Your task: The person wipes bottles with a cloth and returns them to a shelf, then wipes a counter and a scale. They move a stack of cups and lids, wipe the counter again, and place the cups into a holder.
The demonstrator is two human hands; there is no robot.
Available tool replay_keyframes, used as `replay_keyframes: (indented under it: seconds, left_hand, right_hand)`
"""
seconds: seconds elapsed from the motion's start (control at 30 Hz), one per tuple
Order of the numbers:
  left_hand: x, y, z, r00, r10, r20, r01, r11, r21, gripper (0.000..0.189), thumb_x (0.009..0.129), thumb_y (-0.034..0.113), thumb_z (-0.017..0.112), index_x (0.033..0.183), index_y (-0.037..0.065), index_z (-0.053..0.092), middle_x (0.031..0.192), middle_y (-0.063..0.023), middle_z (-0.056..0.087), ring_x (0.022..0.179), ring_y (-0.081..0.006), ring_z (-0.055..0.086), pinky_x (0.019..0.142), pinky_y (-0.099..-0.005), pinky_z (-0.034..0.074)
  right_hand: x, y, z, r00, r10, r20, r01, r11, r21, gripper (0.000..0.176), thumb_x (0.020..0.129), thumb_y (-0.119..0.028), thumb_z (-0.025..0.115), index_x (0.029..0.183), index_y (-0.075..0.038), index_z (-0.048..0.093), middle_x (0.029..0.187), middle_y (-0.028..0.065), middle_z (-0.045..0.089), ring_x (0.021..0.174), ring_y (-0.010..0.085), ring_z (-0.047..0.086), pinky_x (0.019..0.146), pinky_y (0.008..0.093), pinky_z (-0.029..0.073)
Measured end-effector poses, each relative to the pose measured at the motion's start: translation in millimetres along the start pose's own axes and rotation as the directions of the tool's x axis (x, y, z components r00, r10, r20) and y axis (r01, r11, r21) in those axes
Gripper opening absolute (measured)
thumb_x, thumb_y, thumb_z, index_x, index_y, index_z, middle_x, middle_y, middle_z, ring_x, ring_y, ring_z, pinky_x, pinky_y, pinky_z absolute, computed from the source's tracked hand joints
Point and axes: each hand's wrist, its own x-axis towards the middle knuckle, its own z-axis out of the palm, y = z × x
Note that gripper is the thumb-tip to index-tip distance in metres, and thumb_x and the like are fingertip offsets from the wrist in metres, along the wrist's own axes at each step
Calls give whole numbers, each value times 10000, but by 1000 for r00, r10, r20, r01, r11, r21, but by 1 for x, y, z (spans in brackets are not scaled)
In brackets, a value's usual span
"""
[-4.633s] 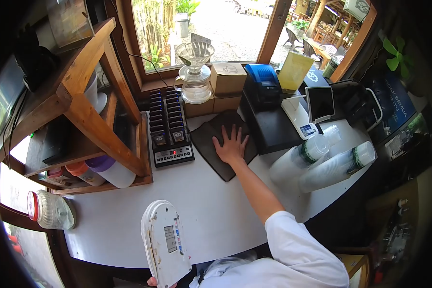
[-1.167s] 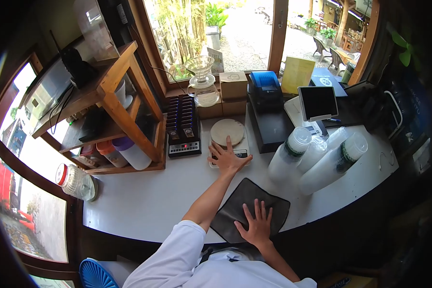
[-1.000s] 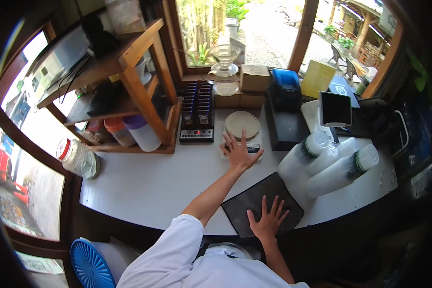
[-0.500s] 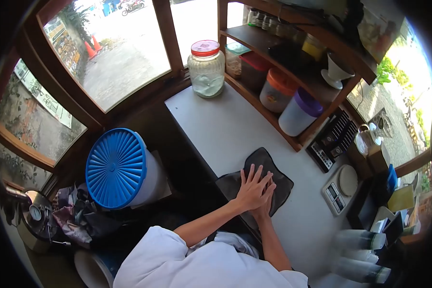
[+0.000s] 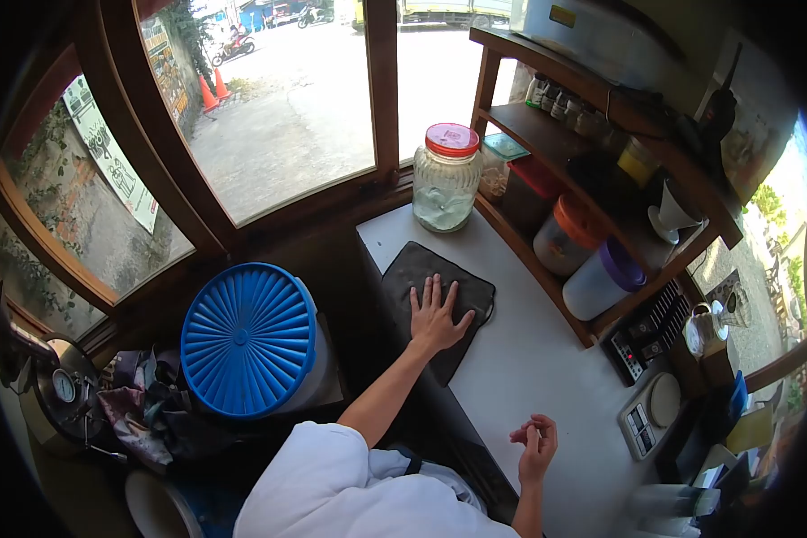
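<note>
My left hand (image 5: 435,321) lies flat with its fingers spread on a dark grey cloth (image 5: 462,282). The cloth is spread over the far left part of the white counter (image 5: 511,368), and one corner hangs toward the near edge. Above the counter, apart from the cloth, my right hand (image 5: 536,446) is raised with its fingers curled in, and nothing shows in it. Beyond the cloth stands a glass jar (image 5: 446,193) with a red lid.
A large tub with a blue lid (image 5: 240,337) stands left of the counter. Along the right run a wooden shelf (image 5: 547,134) with lidded containers, a power strip (image 5: 626,357) and a digital scale (image 5: 650,417). Blurred bottles (image 5: 672,502) stand at the near right.
My hands were together on the cloth; now they are apart. The left has slid the cloth away toward the jar, and the right has lifted off. The view has shifted too.
</note>
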Motion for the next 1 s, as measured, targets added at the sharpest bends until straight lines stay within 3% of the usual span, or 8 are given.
replay_keyframes:
  seconds: [0.07, 0.27, 0.4, 0.5, 0.6, 0.67, 0.9, 1.0]
  left_hand:
    - [-12, 20, 7, 1000, 14, -12, -14, 1000, 5, 756, 962, 592, 334, 1537, 105, 267, 1598, -221, 167, 1498, -346, 102, 1177, -583, 6]
    - [-50, 49, -15, 862, 454, 227, -435, 891, -132, 718, 950, 612, 358, 1540, 211, 279, 1609, -181, 160, 1496, -320, 137, 1198, -540, 55]
    - [16, -18, -8, 994, 101, 50, -102, 995, 17, 752, 895, 542, 451, 1545, 209, 272, 1611, -179, 167, 1498, -311, 135, 1193, -530, 50]
    - [12, -7, 8, 1000, 18, -17, -16, 996, 87, 741, 904, 531, 431, 1538, 173, 288, 1601, -210, 170, 1499, -327, 123, 1184, -562, 46]
    - [-41, 40, 1, 938, 331, 98, -332, 943, -13, 730, 916, 539, 404, 1530, 156, 304, 1591, -225, 187, 1486, -351, 161, 1183, -573, 68]
    - [-59, 50, -11, 794, 580, 179, -560, 814, -153, 723, 921, 573, 403, 1524, 183, 318, 1590, -193, 213, 1480, -347, 184, 1188, -561, 102]
    - [26, -15, -2, 1000, 25, 4, -25, 997, 68, 793, 931, 661, 366, 1538, 158, 283, 1599, -196, 191, 1494, -330, 137, 1187, -552, 45]
    - [-24, 35, 4, 960, 275, 59, -277, 961, 25, 810, 936, 671, 342, 1531, 124, 292, 1591, -226, 183, 1490, -362, 132, 1180, -578, 59]
  right_hand:
    - [-14, -3, -7, 997, 79, -27, -78, 996, 40, 159, 964, -18, 473, 1106, 9, 537, 877, 82, 572, 669, 168, 642, 632, 305, 556]
    - [-14, 3, 9, 988, 148, -29, -147, 988, 58, 145, 973, -42, 491, 1096, 8, 550, 867, 75, 582, 684, 161, 644, 642, 285, 547]
    - [-22, -1, 7, 988, 147, 53, -146, 989, -15, 147, 978, -52, 495, 1095, 6, 562, 880, 77, 593, 679, 155, 636, 650, 281, 547]
    - [-25, 5, 5, 982, 186, 3, -186, 982, 21, 146, 977, -57, 500, 1092, -3, 572, 872, 69, 600, 688, 149, 636, 648, 279, 550]
    - [-18, 4, 13, 966, 247, -81, -238, 966, 106, 147, 972, -73, 509, 1093, -25, 579, 855, 48, 611, 703, 140, 640, 637, 273, 549]
    - [-10, 2, 18, 961, 271, -57, -261, 955, 139, 152, 969, -73, 510, 1097, -25, 578, 857, 48, 614, 705, 142, 641, 639, 274, 546]
    - [-17, -6, 7, 959, 281, -45, -275, 956, 107, 158, 968, -68, 518, 1105, -14, 575, 884, 66, 624, 715, 155, 646, 661, 279, 548]
    - [-14, 1, 8, 934, 346, -87, -319, 920, 227, 160, 965, -69, 522, 1105, -14, 577, 879, 62, 622, 729, 154, 645, 676, 282, 546]
